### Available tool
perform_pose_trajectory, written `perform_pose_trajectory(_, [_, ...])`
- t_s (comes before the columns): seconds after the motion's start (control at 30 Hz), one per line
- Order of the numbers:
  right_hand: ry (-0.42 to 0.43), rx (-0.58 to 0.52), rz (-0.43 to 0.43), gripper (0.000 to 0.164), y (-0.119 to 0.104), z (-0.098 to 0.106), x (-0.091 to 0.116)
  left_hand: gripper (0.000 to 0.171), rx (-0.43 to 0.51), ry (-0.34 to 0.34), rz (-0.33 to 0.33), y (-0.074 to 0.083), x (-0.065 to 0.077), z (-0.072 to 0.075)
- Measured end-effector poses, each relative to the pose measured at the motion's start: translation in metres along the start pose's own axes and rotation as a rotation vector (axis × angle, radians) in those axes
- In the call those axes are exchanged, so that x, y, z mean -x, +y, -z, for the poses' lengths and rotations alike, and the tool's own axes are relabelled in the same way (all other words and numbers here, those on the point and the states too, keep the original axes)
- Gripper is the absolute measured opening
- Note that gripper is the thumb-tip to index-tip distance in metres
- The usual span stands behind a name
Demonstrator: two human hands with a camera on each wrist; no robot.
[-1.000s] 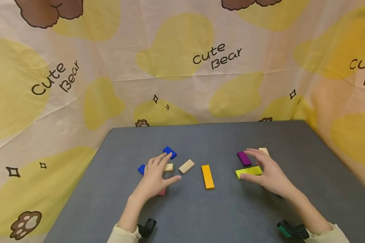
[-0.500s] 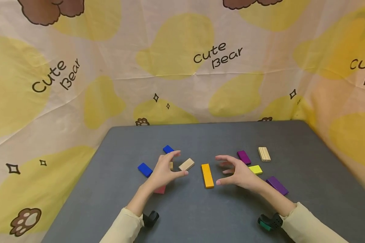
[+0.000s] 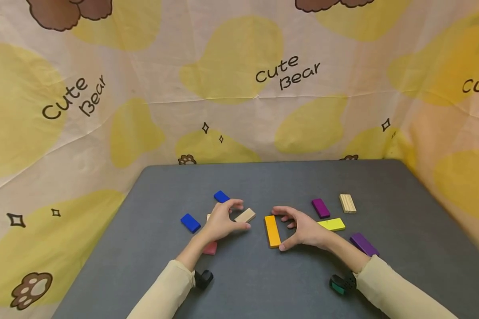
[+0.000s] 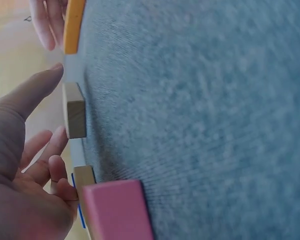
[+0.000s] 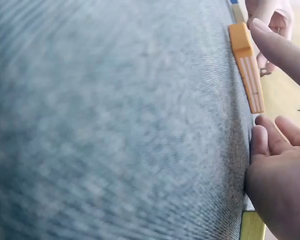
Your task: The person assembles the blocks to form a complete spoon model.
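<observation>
Hanging cloth (image 3: 231, 75) behind grey table (image 3: 259, 283)

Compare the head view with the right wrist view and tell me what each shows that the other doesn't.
Only the head view: the pink block, the dark purple block and the grooved wooden block at far right.

Only the right wrist view: pale stripes along one side of the orange block.

Both: the orange block itself, the yellow block, and parts of the left hand and right hand.
</observation>
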State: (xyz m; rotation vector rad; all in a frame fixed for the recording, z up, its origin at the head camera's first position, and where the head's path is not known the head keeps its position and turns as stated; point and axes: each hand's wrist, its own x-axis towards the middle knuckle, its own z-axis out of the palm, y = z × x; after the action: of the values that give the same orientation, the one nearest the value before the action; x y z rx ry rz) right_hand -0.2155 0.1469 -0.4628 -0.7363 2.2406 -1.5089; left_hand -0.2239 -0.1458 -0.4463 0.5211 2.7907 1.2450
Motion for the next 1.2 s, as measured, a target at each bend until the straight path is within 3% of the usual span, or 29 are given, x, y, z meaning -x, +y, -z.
perform_pose_trajectory(0.47, [0.011, 0.073, -0.037, 0.096, 0.001, -0.006, -0.001, 0.041, 0.021, -0.004, 0.029, -0.007, -0.003, -0.003])
perform_pose_trajectory(0.87, [0.062, 0.074, -0.036, 0.093, 0.002, -0.005, -0.003, 0.041, 0.036, -0.015, 0.038, -0.014, -0.006, 0.002])
perform_pose_trajectory(1.2, [0.163, 0.081, -0.116, 0.094, -0.007, 0.017, -0.011, 0.041, 0.036, -0.022, 0.059, -0.016, -0.006, 0.003])
